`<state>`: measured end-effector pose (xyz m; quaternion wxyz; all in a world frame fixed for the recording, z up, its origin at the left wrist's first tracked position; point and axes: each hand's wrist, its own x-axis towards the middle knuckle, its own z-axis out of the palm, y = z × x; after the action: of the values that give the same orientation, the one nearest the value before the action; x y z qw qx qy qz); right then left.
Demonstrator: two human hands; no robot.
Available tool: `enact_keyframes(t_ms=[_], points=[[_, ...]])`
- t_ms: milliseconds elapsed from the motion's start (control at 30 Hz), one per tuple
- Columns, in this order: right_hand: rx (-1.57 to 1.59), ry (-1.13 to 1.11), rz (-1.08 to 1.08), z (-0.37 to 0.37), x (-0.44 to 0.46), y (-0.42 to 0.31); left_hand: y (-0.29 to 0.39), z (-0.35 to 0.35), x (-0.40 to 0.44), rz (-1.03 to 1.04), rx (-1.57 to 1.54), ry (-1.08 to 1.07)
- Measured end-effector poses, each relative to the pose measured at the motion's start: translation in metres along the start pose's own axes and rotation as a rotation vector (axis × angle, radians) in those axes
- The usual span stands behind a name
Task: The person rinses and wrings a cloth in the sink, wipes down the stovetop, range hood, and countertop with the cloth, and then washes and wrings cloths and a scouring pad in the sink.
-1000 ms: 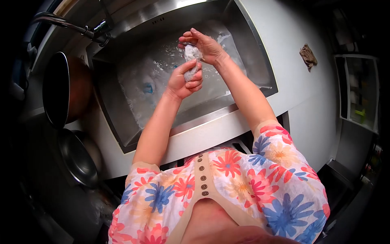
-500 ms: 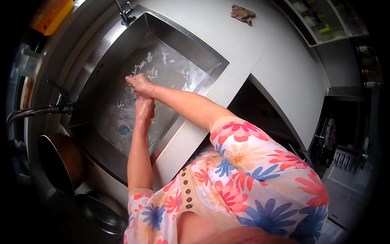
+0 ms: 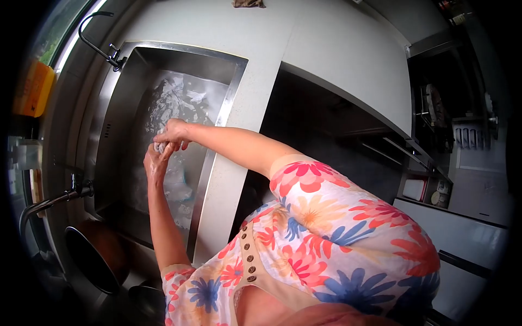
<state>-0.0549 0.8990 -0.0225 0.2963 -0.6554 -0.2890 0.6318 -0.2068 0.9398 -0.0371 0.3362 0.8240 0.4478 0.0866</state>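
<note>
My left hand (image 3: pixel 156 160) and my right hand (image 3: pixel 176 131) meet over the steel sink (image 3: pixel 111 149), both wet. Their fingers are closed around a bunched, whitish wet cloth (image 3: pixel 159 146), of which only a small part shows between them. Below the hands, pale fabric with a teal edge (image 3: pixel 178 187) lies in the water; I cannot tell if it is the same piece. Cloudy, rippled water (image 3: pixel 179 98) covers the sink floor.
A curved faucet (image 3: pixel 54 201) stands on the left rim, and a slimmer tap (image 3: pixel 113 57) at the far corner. A deep pan (image 3: pixel 95 261) leans near the sink's lower left. A crumpled brown rag (image 3: pixel 248 3) lies on the white counter (image 3: pixel 337 65). An orange container (image 3: pixel 35 89) is by the window.
The camera view has turned and shifted. My hands were fists pressed one against the other; now they are raised together, with whitish cloth showing between the fingers.
</note>
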Motion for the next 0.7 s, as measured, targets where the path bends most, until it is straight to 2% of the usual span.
enact_keyframes(t_ms=[67,100,133,167,267,333,367,400,433,467,533,600,633,667,700], points=[[0.115,0.042,-0.179,-0.002,0.007,0.007,0.024,-0.018,-0.006,-0.222,-0.438,-0.237],[0.136,0.075,-0.266,-0.001,0.008,0.007,0.044,-0.026,-0.013,-0.31,-0.525,-0.2],[0.157,0.106,-0.354,-0.002,0.006,0.008,0.037,-0.028,-0.011,-0.264,-0.662,-0.217],[0.223,0.111,-0.4,-0.005,-0.003,0.005,0.035,-0.028,-0.01,-0.269,-0.722,-0.177],[0.108,0.275,-0.692,-0.015,-0.021,0.011,0.031,-0.033,-0.004,-0.26,-0.94,-0.104],[0.114,0.312,-0.681,-0.029,-0.038,0.017,0.037,-0.034,0.001,-0.251,-1.155,0.038],[0.168,0.294,-0.641,-0.038,-0.048,0.023,0.05,-0.035,0.001,-0.354,-1.085,0.226],[0.219,0.274,-0.603,-0.049,-0.058,0.029,0.059,-0.036,0.004,-0.381,-1.068,0.279],[0.033,0.154,-0.555,-0.069,-0.078,0.032,0.071,-0.031,0.004,-0.288,-1.207,0.249],[0.031,0.172,-0.598,-0.083,-0.098,0.039,0.086,-0.026,0.002,-0.192,-1.343,0.218],[0.028,0.203,-0.69,-0.11,-0.135,0.051,0.131,-0.008,-0.004,0.02,-1.522,-0.117],[0.03,0.225,-0.845,-0.143,-0.173,0.059,0.188,0.023,-0.017,0.085,-1.48,-0.322],[0.076,0.174,-0.86,-0.16,-0.195,0.066,0.227,0.044,-0.026,0.076,-1.385,-0.232],[0.019,0.181,-0.754,-0.176,-0.225,0.071,0.252,0.062,-0.031,0.118,-1.386,-0.326],[-0.063,0.233,-0.78,-0.194,-0.242,0.085,0.269,0.08,-0.032,0.091,-1.309,-0.281]])
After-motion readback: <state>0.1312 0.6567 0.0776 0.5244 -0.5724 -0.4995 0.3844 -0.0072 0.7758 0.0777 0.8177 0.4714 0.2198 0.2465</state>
